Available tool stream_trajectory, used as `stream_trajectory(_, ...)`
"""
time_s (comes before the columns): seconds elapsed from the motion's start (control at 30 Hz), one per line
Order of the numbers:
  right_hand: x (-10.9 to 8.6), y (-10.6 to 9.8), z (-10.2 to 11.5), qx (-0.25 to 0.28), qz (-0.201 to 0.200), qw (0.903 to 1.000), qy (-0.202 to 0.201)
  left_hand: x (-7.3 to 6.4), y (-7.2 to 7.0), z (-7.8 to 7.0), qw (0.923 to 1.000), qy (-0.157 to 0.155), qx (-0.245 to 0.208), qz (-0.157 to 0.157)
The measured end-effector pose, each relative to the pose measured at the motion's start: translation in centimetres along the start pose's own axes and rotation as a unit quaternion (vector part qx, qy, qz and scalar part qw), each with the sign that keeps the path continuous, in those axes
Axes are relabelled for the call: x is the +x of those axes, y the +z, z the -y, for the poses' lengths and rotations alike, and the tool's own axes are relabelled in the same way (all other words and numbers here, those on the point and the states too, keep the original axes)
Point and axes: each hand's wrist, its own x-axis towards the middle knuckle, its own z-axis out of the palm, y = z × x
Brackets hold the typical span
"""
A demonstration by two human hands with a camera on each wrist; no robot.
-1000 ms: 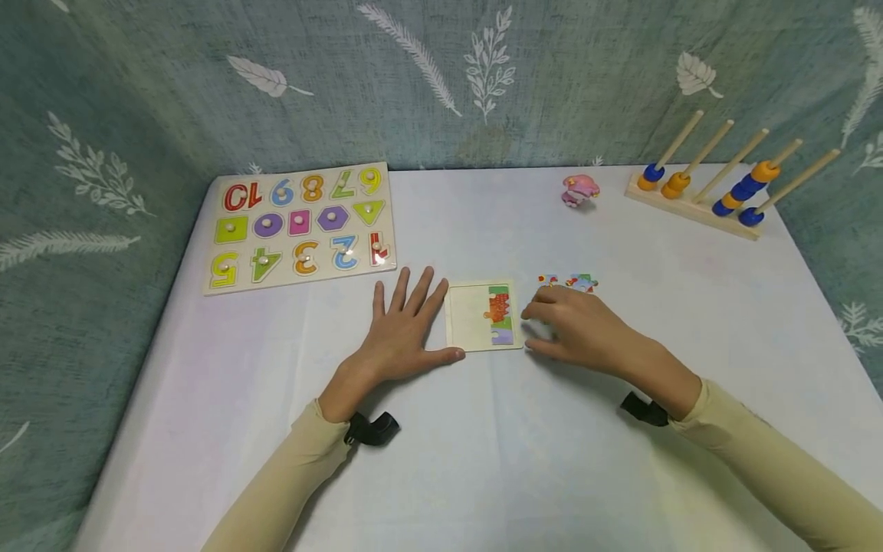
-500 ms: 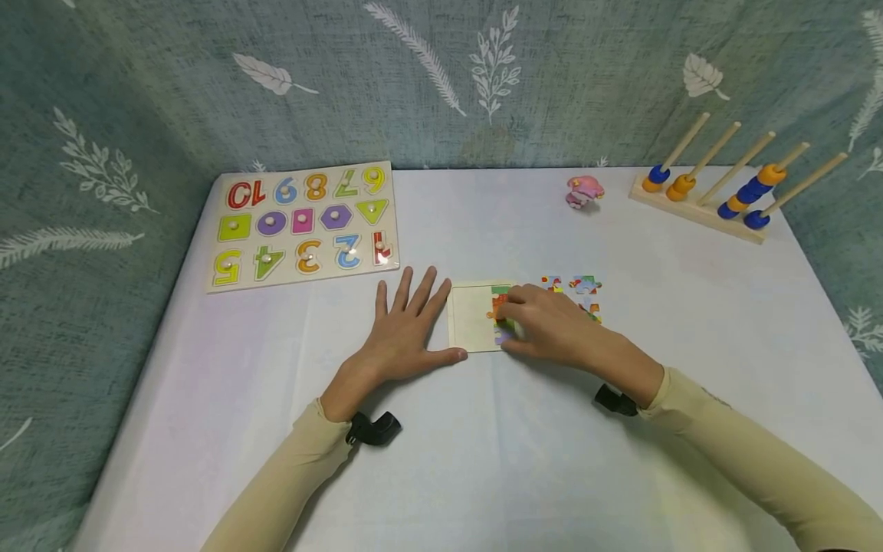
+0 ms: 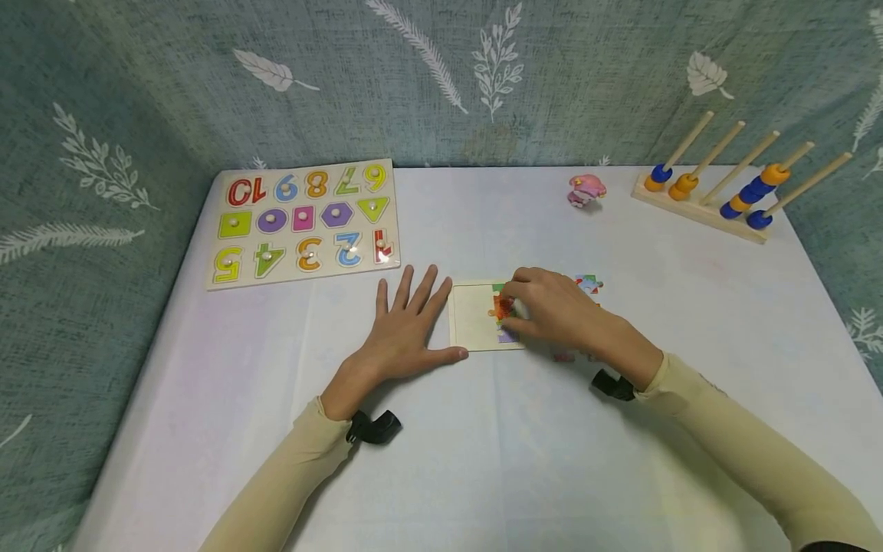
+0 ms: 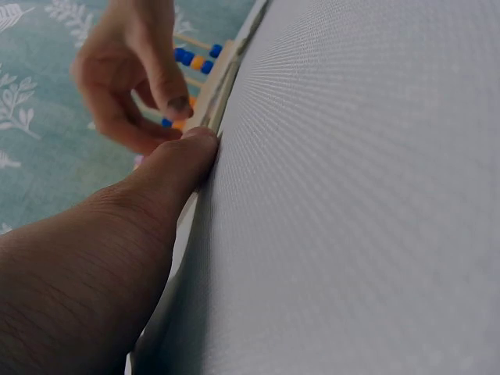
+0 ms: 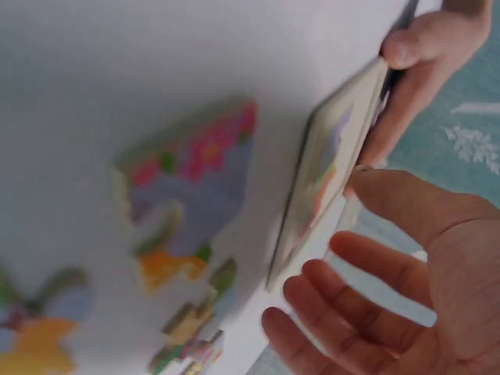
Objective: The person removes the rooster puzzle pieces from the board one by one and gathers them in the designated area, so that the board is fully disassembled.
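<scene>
A small square wooden puzzle tray point(image 3: 471, 318) lies on the white cloth, with joined jigsaw pieces point(image 3: 508, 336) along its right side. My left hand point(image 3: 402, 337) rests flat with fingers spread, forefinger and thumb at the tray's left edge. Over the tray's right side, my right hand point(image 3: 562, 310) bends its fingers close above the joined pieces, partly hiding them. The right wrist view shows a gap between its thumb point(image 5: 406, 203) and loosely bent fingers point(image 5: 351, 312), with nothing held there. Loose jigsaw pieces point(image 5: 195, 172) lie beside the tray, mostly hidden under the right hand in the head view.
A number and shape peg board point(image 3: 303, 226) lies at the back left. Toward the back stands a small pink figure point(image 3: 586, 189). A wooden bead stacker point(image 3: 710, 211) with blue and orange beads occupies the back right, and a patterned green curtain point(image 3: 386, 84) hangs behind.
My right hand has moved left from beside the tray to over the joined pieces, then shifted slightly there. My left hand keeps its place at the tray's left edge.
</scene>
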Motion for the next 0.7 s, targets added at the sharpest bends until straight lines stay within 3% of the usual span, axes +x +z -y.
stream_trajectory(0.1, 0.7, -0.2, -0.1, -0.004, 0.007, 0.9999, 0.015, 0.0, 0.0, 0.1, 1.0, 0.002, 0.0, 0.0)
stream_trajectory(0.3, 1.6, 0.1, -0.4, -0.003, 0.009, 0.9999, 0.007, 0.1, 0.0, 0.0, 1.0, 0.002, -0.001, -0.004)
stream_trajectory(0.7, 2.1, 0.7, -0.4, 0.004, 0.015, 0.9997, 0.019, 0.0, 0.0, 0.0, 1.0, -0.003, 0.005, 0.001)
